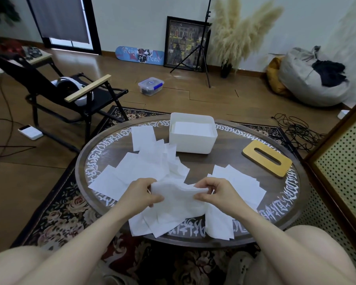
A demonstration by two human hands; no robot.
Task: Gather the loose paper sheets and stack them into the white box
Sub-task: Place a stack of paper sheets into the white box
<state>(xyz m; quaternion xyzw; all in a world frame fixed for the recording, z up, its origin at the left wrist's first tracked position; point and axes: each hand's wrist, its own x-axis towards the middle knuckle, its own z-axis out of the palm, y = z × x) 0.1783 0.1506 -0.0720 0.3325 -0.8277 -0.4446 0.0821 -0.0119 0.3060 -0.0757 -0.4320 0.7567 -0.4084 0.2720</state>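
Left hand (144, 193) and right hand (211, 192) pinch one limp paper sheet (179, 197) between them, fingers curled on its edges. White box (193, 138) straight ahead (partly filled), slightly nearer right hand. Loose sheets (136, 169) scattered over bench (230, 159).

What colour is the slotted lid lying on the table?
Light wooden tan, the slotted lid, clearest in the head view.

Paper sheets (150, 167) thin, soft, creased; white box (193, 138) matt plastic; table (230, 153) glossy dark wood.
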